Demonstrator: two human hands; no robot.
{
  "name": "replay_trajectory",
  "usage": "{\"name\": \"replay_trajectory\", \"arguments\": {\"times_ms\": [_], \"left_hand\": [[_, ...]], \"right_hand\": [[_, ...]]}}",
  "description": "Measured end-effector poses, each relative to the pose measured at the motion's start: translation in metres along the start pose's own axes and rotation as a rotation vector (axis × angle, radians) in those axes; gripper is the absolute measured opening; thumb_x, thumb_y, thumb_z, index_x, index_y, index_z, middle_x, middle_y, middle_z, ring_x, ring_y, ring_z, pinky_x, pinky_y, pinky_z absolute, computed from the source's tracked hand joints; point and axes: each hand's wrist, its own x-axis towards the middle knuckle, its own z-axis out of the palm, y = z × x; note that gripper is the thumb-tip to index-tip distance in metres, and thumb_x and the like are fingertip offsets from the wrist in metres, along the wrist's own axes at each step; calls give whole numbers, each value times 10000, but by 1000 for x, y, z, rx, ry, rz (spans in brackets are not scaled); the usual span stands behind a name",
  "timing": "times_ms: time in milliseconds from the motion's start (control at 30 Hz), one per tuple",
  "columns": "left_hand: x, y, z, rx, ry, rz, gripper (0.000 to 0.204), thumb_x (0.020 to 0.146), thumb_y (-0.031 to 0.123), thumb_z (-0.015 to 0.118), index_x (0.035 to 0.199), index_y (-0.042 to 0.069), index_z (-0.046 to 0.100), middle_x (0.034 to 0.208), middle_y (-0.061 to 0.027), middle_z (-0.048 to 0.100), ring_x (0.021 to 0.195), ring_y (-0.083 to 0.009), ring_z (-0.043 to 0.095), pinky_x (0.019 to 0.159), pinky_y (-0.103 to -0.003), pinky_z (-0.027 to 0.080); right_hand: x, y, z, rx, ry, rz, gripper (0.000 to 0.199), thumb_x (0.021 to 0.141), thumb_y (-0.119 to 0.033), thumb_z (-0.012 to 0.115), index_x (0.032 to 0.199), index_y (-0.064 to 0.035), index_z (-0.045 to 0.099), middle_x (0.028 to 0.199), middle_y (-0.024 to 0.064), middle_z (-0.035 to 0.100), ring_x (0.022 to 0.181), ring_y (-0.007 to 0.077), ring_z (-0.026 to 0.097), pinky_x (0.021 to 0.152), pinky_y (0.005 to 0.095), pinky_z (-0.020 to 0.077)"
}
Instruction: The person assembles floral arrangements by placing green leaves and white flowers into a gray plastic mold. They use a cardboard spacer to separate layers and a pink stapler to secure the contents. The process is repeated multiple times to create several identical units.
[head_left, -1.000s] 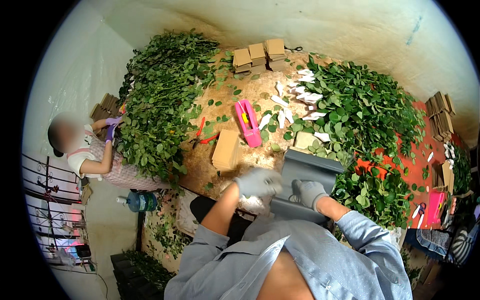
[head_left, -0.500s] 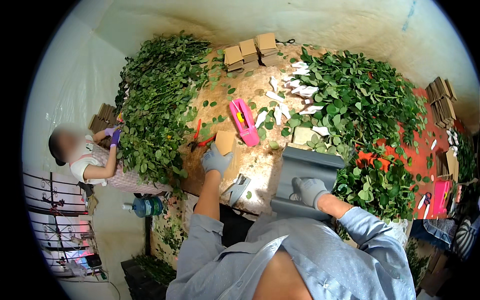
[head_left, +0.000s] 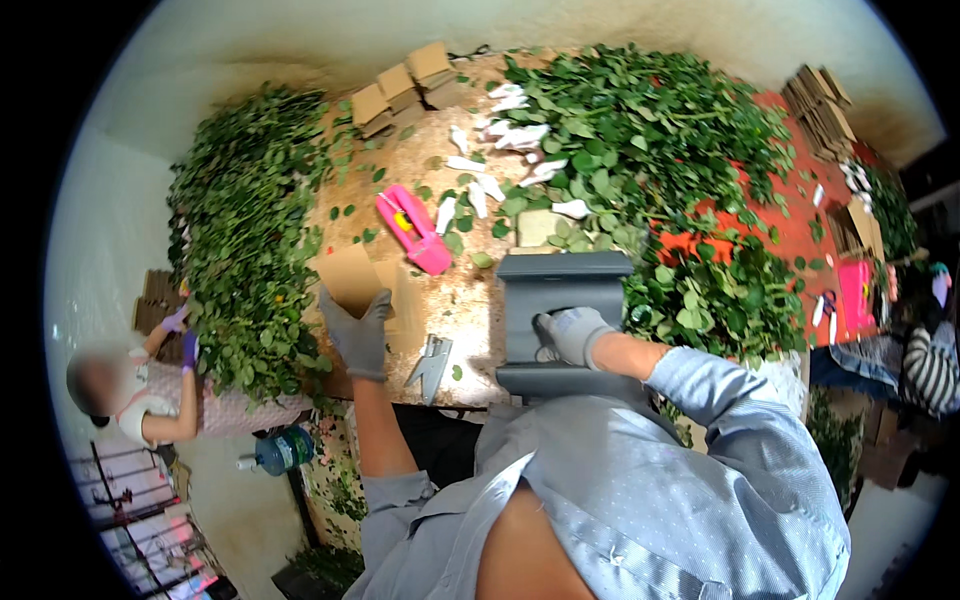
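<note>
My left hand (head_left: 355, 338), in a grey glove, grips the near edge of a brown cardboard sheet (head_left: 352, 276) between thumb and fingers. The sheet is tilted up and curved, above more cardboard (head_left: 404, 322) on the table. My right hand (head_left: 578, 336), gloved too, rests inside a dark grey trough-shaped holder (head_left: 520, 300) with its fingers curled. What those fingers hold, if anything, is hidden. A grey stapler (head_left: 431, 368) lies between my hands near the table's front edge. Beyond it sits a pink tape dispenser (head_left: 414, 230) with yellow inside.
Leafy stems are heaped at left (head_left: 250, 230) and right (head_left: 640, 130), the right ones with white-wrapped heads (head_left: 522, 137). Cardboard stacks (head_left: 398, 85) stand at the back. A person in purple gloves (head_left: 190, 348) works at the left heap. A water bottle (head_left: 285, 450) is below the table's left edge.
My left hand has lifted a cardboard sheet and tilted it up, and the red-handled cutters are now out of sight. My right hand stays in the trough. The whole view has shifted.
</note>
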Motion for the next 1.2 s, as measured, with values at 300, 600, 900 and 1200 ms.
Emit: {"name": "replay_trajectory", "arguments": {"times_ms": [300,600,900,1200], "left_hand": [[-100,55,83,-571,-1069,-430,272,918,157,726,1097,-44,690,965,-63,731,845,-118,641,779,-285,522],[-78,96,111,320,-1275,-109,398,844,430,749,990,61,776,923,-178,751,858,-305,727,798,-404,548],[-81,95,60,80,-1331,265,373,915,366,661,1102,48,718,1058,-187,713,966,-357,688,839,-429,536],[-115,108,50,376,-1383,459,460,946,255,595,1350,42,537,1416,-168,553,1247,-358,547,1045,-483,417]], "right_hand": [[-1,15,6,86,-35,10,549,820,-293,732,1282,-39,580,1098,207,708,1036,413,667,875,489,526],[-12,33,3,992,-80,269,397,963,-338,593,989,43,703,712,135,688,546,191,651,531,343,550],[-3,16,-4,523,-56,368,495,1017,-419,499,879,-4,731,631,117,688,585,266,693,668,412,547],[-3,7,1,430,46,394,482,999,-444,513,911,-32,748,676,147,705,718,306,727,777,432,556]]}}
